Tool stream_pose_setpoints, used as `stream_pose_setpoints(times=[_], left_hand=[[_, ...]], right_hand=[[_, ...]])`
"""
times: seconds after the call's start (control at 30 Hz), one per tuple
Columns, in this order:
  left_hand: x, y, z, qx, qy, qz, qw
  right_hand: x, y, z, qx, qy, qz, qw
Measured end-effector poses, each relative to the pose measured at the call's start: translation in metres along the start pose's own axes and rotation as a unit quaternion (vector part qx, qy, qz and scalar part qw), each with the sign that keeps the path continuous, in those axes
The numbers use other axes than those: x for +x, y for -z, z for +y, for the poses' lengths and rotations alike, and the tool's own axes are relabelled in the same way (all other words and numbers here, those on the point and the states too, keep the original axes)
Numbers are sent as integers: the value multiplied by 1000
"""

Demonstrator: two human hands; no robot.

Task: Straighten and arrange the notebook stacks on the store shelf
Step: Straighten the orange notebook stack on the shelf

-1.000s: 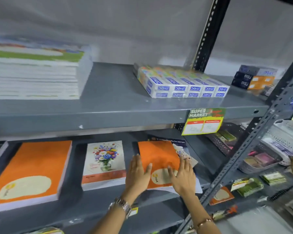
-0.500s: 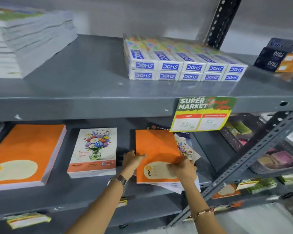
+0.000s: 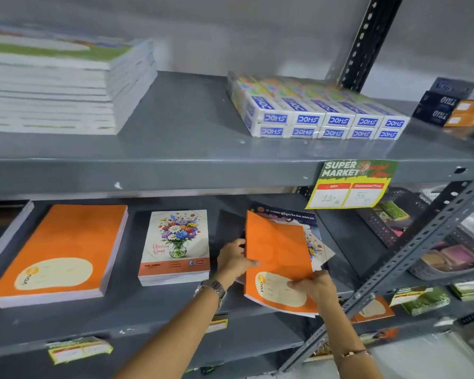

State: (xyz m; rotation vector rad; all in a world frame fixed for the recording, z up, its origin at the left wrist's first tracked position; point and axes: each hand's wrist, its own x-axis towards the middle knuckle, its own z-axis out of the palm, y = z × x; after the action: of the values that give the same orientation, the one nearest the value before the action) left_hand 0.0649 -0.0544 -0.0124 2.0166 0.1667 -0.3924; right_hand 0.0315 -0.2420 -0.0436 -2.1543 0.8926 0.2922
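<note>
Orange notebook point(image 3: 278, 258): now lifted and tilted off its messy stack, no longer pressed flat.
Left hand point(image 3: 234, 259): clasps its spine edge.
Right hand point(image 3: 314, 287): pinches its lower corner.
Meaning: restacking underway.

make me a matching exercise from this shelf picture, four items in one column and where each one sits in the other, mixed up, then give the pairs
Items
1. DOMS boxes
2. flower-cover notebook stack
3. price tag
4. small orange notebook

Places
A. held in both hands, right end of lower shelf
B. upper shelf, right of the tall notebook pile
C. hanging from the upper shelf's front edge
D. lower shelf, between two orange covers

Pairs: 1-B, 2-D, 3-C, 4-A
</note>
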Motion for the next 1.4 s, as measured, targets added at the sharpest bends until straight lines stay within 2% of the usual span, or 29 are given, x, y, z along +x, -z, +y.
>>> stream_pose_setpoints(times=[0.1, 0.23, 0.37, 0.5, 0.63, 0.87, 1.0, 1.1, 1.17, 1.23, 1.3, 1.4], left_hand=[[-5, 4, -6, -4, 9, -7, 1000], [-9, 10, -12, -44, 7, -16, 999], [-12, 38, -6, -98, -28, 25, 994], [-15, 102, -8, -142, -69, 66, 985], [-24, 183, -33, -130, -76, 123, 981], [-50, 315, -119, -107, -14, 237, 966], [-64, 349, -158, -86, 20, 273, 958], [-67, 353, -180, -91, 28, 264, 960], [-68, 351, -192, -47, 20, 240, 969], [-65, 349, -206, 59, 17, 248, 967], [-62, 349, -216, 175, 47, 287, 941], [-59, 346, -221, 204, 62, 333, 918]], right_hand=[[-20, 2, 0, 31, 5, 4, 999], [-39, 9, -7, 66, 42, 50, 996], [-58, 10, -38, 105, 88, 90, 986], [-80, -17, -91, 132, 161, 122, 971], [-106, -76, -143, 129, 228, 93, 961], [-170, -197, -220, 58, 316, -14, 947], [-191, -248, -234, -7, 357, -40, 933], [-194, -272, -230, -41, 357, -47, 932], [-191, -281, -225, -55, 349, -51, 934], [-189, -286, -220, -73, 350, -36, 933], [-187, -287, -217, -106, 367, -6, 924], [-185, -281, -216, -137, 404, 36, 904]])
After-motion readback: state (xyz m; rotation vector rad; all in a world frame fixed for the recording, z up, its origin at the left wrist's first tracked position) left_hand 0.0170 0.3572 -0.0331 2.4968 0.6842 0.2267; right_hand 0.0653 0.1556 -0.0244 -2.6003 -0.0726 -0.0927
